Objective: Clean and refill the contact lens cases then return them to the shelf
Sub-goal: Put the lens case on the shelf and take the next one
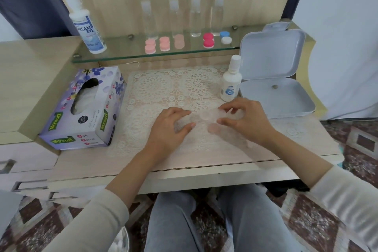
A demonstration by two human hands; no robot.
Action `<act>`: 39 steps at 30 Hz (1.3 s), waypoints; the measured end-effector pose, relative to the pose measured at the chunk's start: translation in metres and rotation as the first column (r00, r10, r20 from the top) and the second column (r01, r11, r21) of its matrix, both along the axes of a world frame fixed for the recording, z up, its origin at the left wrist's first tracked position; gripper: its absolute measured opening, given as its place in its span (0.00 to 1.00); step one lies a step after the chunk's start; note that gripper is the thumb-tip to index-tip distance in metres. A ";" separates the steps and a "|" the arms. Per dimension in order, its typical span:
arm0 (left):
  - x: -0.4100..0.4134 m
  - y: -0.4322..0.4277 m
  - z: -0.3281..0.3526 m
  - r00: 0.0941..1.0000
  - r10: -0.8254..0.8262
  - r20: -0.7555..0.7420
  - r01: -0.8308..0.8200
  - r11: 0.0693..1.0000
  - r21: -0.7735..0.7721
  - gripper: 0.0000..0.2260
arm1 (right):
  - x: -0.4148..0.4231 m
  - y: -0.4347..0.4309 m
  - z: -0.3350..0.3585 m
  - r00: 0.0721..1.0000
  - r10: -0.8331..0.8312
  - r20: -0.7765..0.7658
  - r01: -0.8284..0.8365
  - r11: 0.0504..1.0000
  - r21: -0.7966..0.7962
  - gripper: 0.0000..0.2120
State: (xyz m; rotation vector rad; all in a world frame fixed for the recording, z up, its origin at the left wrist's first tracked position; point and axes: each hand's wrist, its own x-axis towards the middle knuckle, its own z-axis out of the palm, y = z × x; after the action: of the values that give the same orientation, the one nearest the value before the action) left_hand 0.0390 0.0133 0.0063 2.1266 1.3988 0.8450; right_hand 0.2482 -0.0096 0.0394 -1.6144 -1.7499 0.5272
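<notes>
White lace mat (pixel 163 88) covers the middle of a pale wood worktop (pixel 204 170), seen from above by a seated person in cream sleeves and grey trousers. Over the mat, both bare hands meet at a clear lens case (pixel 206 117), which is blurred and almost see-through. The right grip (pixel 245 118) pinches the right end of the case between thumb and curled fingers. The left grip (pixel 171 127) has its fingers curled, with the tips at the case's left end. I cannot tell whether it grasps the case or only touches it.

A purple flowered tissue box (pixel 86 108) sits just left of the mat. At the mat's far right corner a small white bottle (pixel 231 80) stands upright, just beside an open pale grey box (pixel 274 96) with its lid raised.

Behind the mat, a glass shelf (pixel 122 53) carries a large white solution bottle (pixel 88 26) at its left end and four clear bottles (pixel 195 18) in a row. In front of these lie three pink lens cases (pixel 164 44), a red lens case (pixel 208 40) and a blue and white lens case (pixel 225 37).
</notes>
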 end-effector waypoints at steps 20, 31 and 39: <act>0.056 0.001 -0.019 0.956 -0.211 -0.203 0.227 0.972 0.057 0.32 | 0.118 0.011 0.022 0.815 -0.300 0.496 0.058 0.894 0.445 0.15; 0.056 0.003 -0.023 0.957 -0.210 -0.198 0.227 0.972 0.065 0.32 | 0.120 0.013 0.011 0.769 -0.331 0.547 -0.075 0.803 0.591 0.18; 0.055 0.002 -0.023 0.958 -0.208 -0.198 0.225 0.972 0.067 0.31 | 0.120 0.013 0.009 0.774 -0.350 0.528 -0.055 0.793 0.607 0.18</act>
State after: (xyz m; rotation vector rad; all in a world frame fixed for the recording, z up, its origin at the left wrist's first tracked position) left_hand 0.0944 0.0155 -0.0168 2.4297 1.2044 0.6434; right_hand 0.3678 0.0032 0.0483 -1.5087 -1.9215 -0.6912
